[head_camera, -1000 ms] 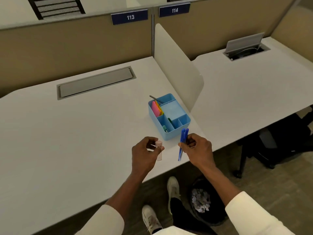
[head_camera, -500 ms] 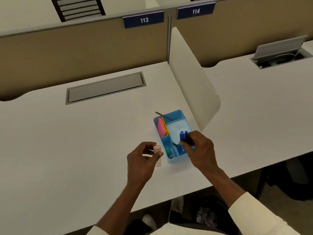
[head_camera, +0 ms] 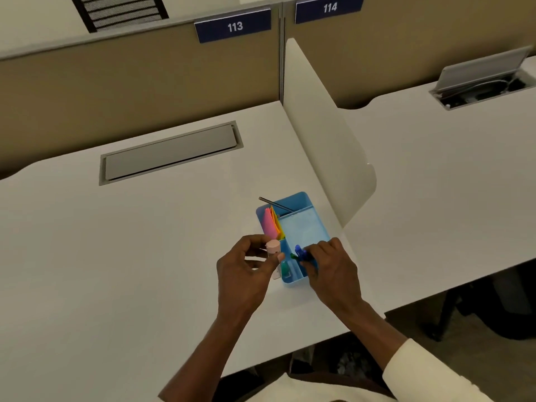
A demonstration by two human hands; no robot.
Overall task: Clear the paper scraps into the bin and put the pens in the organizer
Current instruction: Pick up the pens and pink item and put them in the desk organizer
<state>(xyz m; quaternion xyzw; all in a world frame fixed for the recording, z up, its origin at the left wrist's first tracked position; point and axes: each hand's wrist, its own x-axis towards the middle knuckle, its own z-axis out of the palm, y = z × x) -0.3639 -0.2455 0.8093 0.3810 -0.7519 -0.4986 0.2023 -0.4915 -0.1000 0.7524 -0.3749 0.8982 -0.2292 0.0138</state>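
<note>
A light blue organizer (head_camera: 304,224) sits on the white desk (head_camera: 116,256) beside the divider. My right hand (head_camera: 330,268) grips blue pens (head_camera: 300,252), their lower ends down inside a small front compartment of the organizer. My left hand (head_camera: 243,271) holds a pink-capped marker (head_camera: 273,247) upright, just left of the organizer. Green items (head_camera: 285,268) stand in the front left compartment. Pink and orange sticky notes (head_camera: 271,224) fill the left slot. The bin under the desk is mostly hidden; some crumpled paper (head_camera: 348,364) shows below the desk edge.
A thin grey rod (head_camera: 275,204) leans out of the organizer's far corner. A white divider panel (head_camera: 324,140) rises right of it. A grey cable flap (head_camera: 171,153) lies in the desk farther back. The neighbouring desk has an open cable box (head_camera: 481,85).
My right hand has carried the blue pens from in front of the organizer over it and lowered them into a front compartment. My left hand has moved with the marker closer to the organizer's left side.
</note>
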